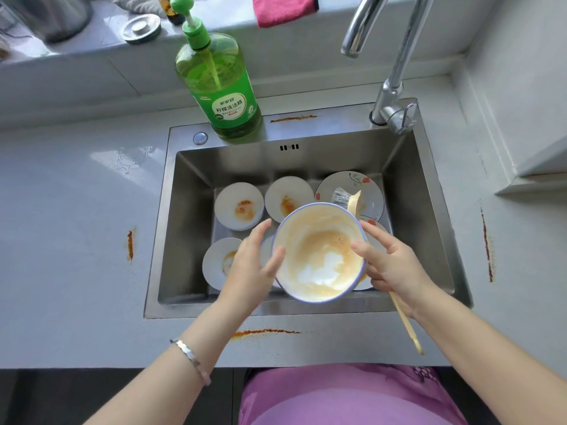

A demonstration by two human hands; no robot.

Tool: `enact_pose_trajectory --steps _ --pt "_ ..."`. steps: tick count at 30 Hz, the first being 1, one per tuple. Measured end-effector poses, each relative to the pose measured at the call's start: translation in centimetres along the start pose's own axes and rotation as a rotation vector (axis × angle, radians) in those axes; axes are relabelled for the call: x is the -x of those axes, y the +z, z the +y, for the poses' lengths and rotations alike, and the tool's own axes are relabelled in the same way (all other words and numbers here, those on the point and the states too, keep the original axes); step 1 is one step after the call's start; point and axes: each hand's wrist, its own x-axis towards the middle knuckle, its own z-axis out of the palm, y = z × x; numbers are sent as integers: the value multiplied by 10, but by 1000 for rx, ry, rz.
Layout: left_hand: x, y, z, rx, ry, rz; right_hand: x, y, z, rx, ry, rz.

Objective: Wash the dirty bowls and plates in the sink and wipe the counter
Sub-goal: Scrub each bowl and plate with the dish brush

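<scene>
On the left hand (250,266) the fingers (262,228) are loosely spread round the outside of the bowl (319,256), and the thumb hooks over its rim at 9 o'clock. The right hand (391,266) has its lower fingers curled round the brush (405,328) handle, while two straighter fingers (362,248) touch the rim at 3 o'clock. The bristles sit behind the bowl at 1 o'clock. The bowl is smeared orange-tan and is held tilted above the stained plates (239,207) in the sink (190,210).

To scrub well, I judge the left hand should steady and turn the bowl while the brush comes inside and works from the rim downward. Everything should stay over the sink, not over the streaked desk (76,240). No water runs from the tap (395,72) at 1 o'clock.
</scene>
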Motion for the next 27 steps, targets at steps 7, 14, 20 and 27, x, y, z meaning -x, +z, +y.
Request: enact_pose_trajectory --steps 7,14,20,27 --pt "29 35 22 -281 456 -265 -3 15 -1 79 19 187" --pt "12 21 28 68 113 -103 -6 10 -17 167 -19 145" --pt "-3 -18 27 495 -181 -168 17 -16 -41 589 -325 -92" --pt "-2 -31 33 409 -94 -241 18 -2 -47 858 -391 -236"
